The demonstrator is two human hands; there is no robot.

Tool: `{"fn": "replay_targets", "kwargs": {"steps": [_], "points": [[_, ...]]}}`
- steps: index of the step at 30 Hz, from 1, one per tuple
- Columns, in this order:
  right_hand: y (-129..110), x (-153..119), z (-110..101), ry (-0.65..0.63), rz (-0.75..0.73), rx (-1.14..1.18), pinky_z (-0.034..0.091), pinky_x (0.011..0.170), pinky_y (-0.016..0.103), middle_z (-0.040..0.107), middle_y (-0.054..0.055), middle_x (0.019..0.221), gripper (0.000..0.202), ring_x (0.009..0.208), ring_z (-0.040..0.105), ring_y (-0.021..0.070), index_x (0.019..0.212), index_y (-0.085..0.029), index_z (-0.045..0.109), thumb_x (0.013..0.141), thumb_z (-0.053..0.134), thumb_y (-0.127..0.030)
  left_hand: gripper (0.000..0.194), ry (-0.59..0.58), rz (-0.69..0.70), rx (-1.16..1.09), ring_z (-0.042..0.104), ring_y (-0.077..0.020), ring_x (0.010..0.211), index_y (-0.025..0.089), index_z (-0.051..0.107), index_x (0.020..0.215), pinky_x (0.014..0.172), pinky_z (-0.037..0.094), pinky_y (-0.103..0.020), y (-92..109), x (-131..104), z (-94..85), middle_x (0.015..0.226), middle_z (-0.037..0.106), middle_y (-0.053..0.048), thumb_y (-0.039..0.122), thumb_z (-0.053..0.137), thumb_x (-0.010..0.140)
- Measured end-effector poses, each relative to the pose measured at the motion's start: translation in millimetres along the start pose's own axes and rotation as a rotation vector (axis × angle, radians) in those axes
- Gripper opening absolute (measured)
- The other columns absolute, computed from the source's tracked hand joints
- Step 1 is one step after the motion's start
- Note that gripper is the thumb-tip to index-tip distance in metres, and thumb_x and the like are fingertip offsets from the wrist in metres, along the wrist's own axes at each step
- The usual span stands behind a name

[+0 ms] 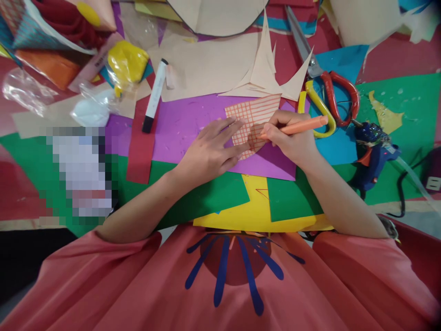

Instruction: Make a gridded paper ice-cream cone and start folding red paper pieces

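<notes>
A cream paper piece with an orange grid and stripes lies on a purple sheet. Across its left part, my left hand rests with fingers spread, holding nothing. My right hand grips an orange marker, its tip touching the lower right of the paper piece. Pointed cream paper scraps lie just above the piece.
Scissors with red and yellow handles and a blue glue gun lie at the right. A white marker, a red strip and yellow clay in plastic are at the left.
</notes>
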State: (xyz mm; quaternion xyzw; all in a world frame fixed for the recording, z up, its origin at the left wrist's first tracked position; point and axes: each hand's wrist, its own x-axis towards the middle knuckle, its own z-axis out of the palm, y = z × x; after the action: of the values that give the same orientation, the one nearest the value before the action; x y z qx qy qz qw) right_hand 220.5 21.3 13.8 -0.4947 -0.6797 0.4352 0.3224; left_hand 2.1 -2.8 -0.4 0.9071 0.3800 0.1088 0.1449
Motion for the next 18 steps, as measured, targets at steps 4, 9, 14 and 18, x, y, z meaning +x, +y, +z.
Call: {"fn": "replay_targets", "kwargs": {"steps": [4, 9, 14, 18], "points": [[-0.4, -0.3, 0.3, 0.005, -0.013, -0.014, 0.035, 0.052, 0.024, 0.049, -0.004, 0.055, 0.029, 0.051, 0.043, 0.0073, 0.057, -0.019, 0.043, 0.083, 0.056, -0.015, 0.027, 0.079, 0.054, 0.01, 0.051, -0.0302, 0.132, 0.027, 0.064, 0.116, 0.107, 0.045, -0.052, -2.6, -1.5, 3.8, 0.143, 0.054, -0.01, 0.025, 0.051, 0.093], [-1.4, 0.1, 0.8, -0.025, 0.01, -0.008, 0.033, 0.051, 0.023, 0.047, -0.005, 0.053, 0.026, 0.051, 0.041, 0.0065, 0.055, -0.018, 0.044, 0.077, 0.055, -0.01, 0.024, 0.114, 0.065, 0.032, 0.052, -0.0291, 0.131, 0.026, 0.066, 0.112, 0.106, 0.046, -0.052, -3.4, -2.0, 6.3, 0.141, 0.055, -0.01, 0.023, 0.052, 0.092], [-2.0, 0.3, 0.7, -0.056, 0.012, -0.037, 0.031, 0.049, 0.023, 0.043, -0.006, 0.05, 0.028, 0.05, 0.038, 0.0064, 0.052, -0.018, 0.042, 0.074, 0.055, -0.009, 0.025, 0.093, 0.055, -0.012, 0.049, -0.0294, 0.134, 0.026, 0.065, 0.114, 0.109, 0.043, -0.053, -3.7, -2.2, 5.5, 0.143, 0.053, -0.01, 0.024, 0.051, 0.093], [-2.1, 0.0, 0.0, -0.085, -0.014, -0.041, 0.028, 0.047, 0.024, 0.042, -0.006, 0.048, 0.029, 0.047, 0.034, 0.0059, 0.05, -0.019, 0.04, 0.073, 0.055, -0.01, 0.025, 0.073, 0.051, -0.02, 0.049, -0.0298, 0.134, 0.025, 0.064, 0.115, 0.109, 0.043, -0.054, -4.2, -2.3, 5.4, 0.144, 0.052, -0.011, 0.025, 0.052, 0.093]]}}
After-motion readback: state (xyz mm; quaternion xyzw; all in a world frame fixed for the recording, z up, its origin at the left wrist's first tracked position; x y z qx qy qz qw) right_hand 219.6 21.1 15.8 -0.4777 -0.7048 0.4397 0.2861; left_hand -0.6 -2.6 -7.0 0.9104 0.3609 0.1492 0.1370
